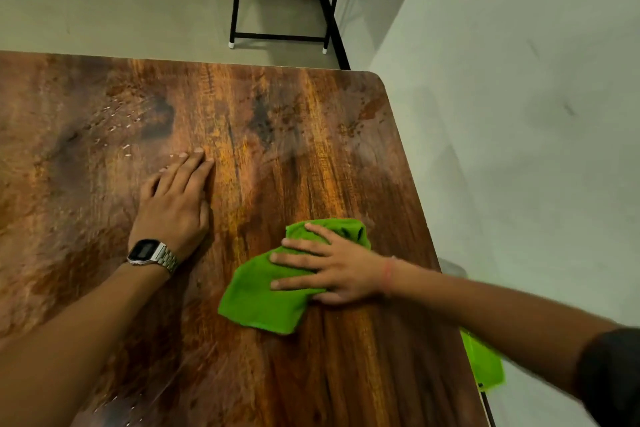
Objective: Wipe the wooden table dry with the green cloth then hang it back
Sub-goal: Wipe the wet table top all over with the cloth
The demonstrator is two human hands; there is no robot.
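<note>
The green cloth [266,295] lies crumpled on the wooden table [311,135], near its right edge, w/ its long axis running diagonal – from the near-left corner up to the far-right bunch. The right hand [332,269] lies flat on top of it, fingers [298,256] spread and straight, pointing to the left, pressing the cloth down and not pinching it. The left hand [176,198] rests flat on bare wood, well apart to the left, fingers together and pointing away from the person; it holds nothing. Small water drops [117,125] show on the far-left part, beyond the left hand, so I judge the wiping is only partly done. The wet area is left and forward of the cloth – the same way the right fingers point – so the right hand, already on the cloth, is prob. the one to push it there. Another green piece [485,364] hangs beside the table's right edge; what it is, cannot tell.
</note>
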